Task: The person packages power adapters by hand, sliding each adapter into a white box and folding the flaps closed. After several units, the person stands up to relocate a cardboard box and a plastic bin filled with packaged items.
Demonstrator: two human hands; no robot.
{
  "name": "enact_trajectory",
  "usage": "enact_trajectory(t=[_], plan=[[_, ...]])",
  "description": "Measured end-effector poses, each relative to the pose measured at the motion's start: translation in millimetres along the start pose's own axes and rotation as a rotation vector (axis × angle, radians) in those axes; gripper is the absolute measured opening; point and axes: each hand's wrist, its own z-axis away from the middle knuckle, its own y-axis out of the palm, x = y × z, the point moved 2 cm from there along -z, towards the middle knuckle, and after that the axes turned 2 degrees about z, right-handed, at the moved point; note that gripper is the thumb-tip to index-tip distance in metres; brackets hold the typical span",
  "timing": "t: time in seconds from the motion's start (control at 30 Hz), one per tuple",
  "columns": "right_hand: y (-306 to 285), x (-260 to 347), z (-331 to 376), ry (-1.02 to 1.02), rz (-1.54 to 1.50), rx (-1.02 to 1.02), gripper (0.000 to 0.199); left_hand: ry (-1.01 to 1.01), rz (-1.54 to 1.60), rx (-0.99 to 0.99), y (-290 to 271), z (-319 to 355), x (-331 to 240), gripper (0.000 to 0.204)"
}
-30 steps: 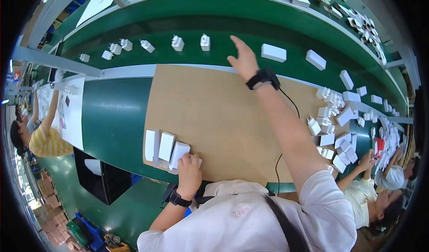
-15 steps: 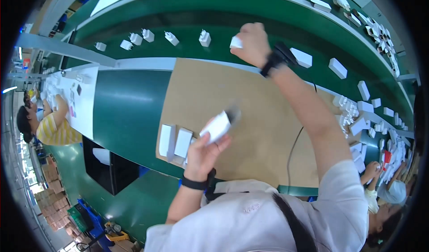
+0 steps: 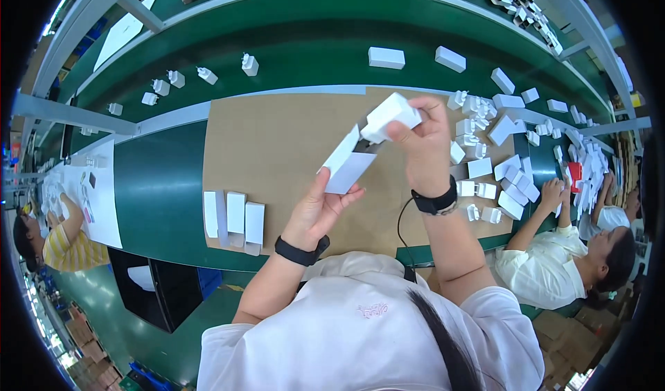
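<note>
Over the brown board, my left hand grips a small white carton by its lower end, its upper end standing open. My right hand pinches a white plug adapter at that open end. Part of the adapter seems to be at the carton's mouth; how far it reaches inside is hidden. Both forearms come in from below, a black band on each wrist. At the board's near left lie several white cartons, side by side.
White plug adapters and white cartons stand along the green strip beyond the board. More adapters and cartons crowd the right side, near a person in a pale shirt. A dark bin sits at the left; a cable crosses the board.
My right hand has come back from the green strip to the carton with the adapter. My left hand has lifted the carton slightly toward it. The whole view has shifted.
</note>
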Motion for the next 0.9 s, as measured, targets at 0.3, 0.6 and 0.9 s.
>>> enact_trajectory(t=[0.3, 0.6, 0.9], plan=[[-9.4, 2.5, 30.7, -0.524, 1.071, 0.381, 0.05, 0.047, -0.054, 0.032, 4.4, 23.9, 10.6, 0.053], [1.3, -26.4, 69.5, 0.165, -0.046, 0.033, 0.044, 0.064, -0.309, -0.089, 11.2, 16.8, 36.8, 0.045], [-13.9, -37.4, 56.1, 0.146, 0.27, 0.102, 0.023, 0.427, -1.299, -0.05, 59.8, 16.3, 30.5, 0.053]])
